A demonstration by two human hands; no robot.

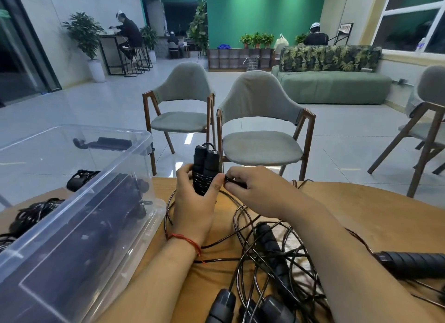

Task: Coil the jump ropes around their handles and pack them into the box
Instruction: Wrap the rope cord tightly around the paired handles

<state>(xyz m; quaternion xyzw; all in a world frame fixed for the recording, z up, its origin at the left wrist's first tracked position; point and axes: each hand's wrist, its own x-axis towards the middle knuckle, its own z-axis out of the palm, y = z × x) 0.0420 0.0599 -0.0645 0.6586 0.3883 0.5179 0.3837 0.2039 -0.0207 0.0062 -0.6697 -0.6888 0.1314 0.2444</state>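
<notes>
Left hand (pixel 192 202) clamps upright handles (pixel 206 168), frame centre; right hand (pixel 255 190) pinches rope (pixel 237 184) just right, wrapping crosswise.

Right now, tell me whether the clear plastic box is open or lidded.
Open: the clear plastic box shows a bare rim with no lid on it, and black coiled jump ropes already lie inside.

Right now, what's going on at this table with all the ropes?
A person is winding a jump rope around its pair of black handles. The left hand holds the handles upright, with a few turns already wrapped around their lower part, while the right hand pinches the rope beside them. A clear plastic box on the left already holds dark bundles. More ropes lie tangled on the wooden table, not yet coiled.
</notes>
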